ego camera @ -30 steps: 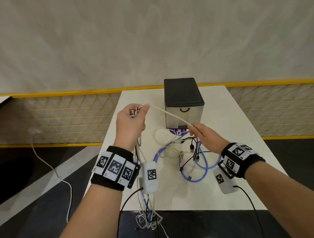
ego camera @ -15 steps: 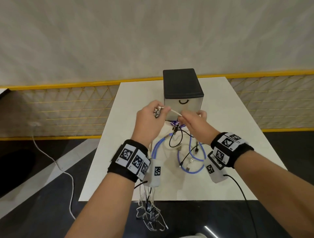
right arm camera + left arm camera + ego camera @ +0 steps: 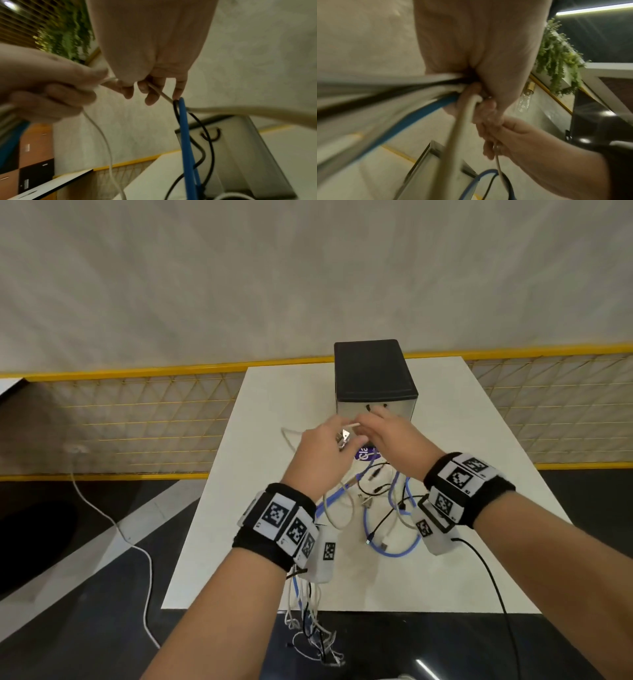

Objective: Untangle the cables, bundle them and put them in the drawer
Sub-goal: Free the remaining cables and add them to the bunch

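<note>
Fingers of both hands pinching white cable, left hand, right hand

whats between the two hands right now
A short stretch of white cable runs from the left hand to the right hand, seen in the head view.

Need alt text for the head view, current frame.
Two hands, the left hand and the right hand, meet over a white table, pinching a white cable between them. Blue, black and white cables lie tangled below, before a closed drawer box.
</note>
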